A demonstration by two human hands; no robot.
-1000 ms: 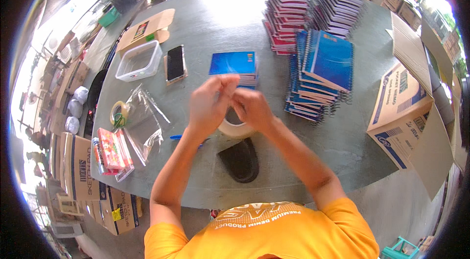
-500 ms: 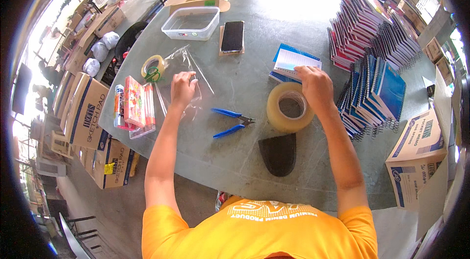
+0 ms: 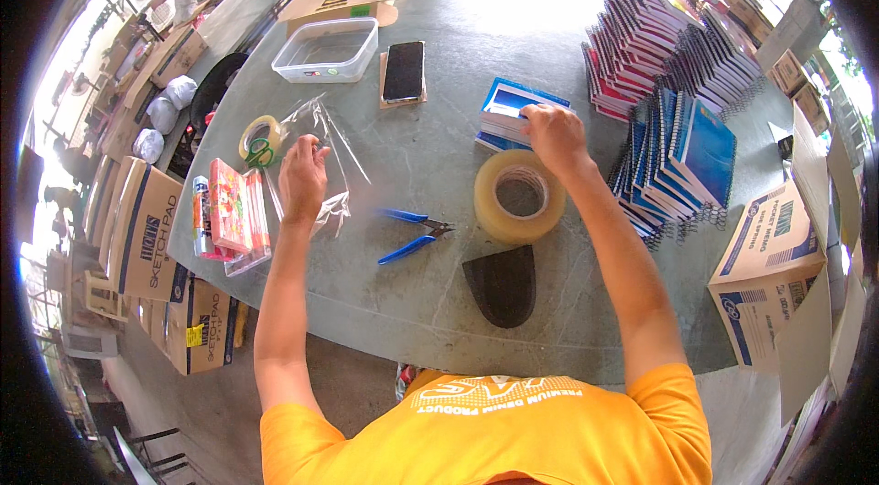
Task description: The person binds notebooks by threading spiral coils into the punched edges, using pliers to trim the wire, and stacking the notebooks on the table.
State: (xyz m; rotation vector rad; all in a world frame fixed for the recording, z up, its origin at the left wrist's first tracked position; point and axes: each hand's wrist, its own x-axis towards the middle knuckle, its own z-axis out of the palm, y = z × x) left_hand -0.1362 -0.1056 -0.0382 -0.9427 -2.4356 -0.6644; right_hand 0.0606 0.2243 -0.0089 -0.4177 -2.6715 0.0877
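L hand (image 3: pixel 302 178) rests on clear plastic bags (image 3: pixel 322 155) on the tabletop (image 3: pixel 458 54), fingers loosely bent, not clenched. R hand (image 3: pixel 552 135) grips the top of a small stack of blue notebooks (image 3: pixel 506 109), just beyond the big tape roll (image 3: pixel 519 196). Blue pliers (image 3: pixel 412 234) lie btwn the arms. Phone (image 3: pixel 403 71) and clear tub (image 3: pixel 327 50) sit farther back.
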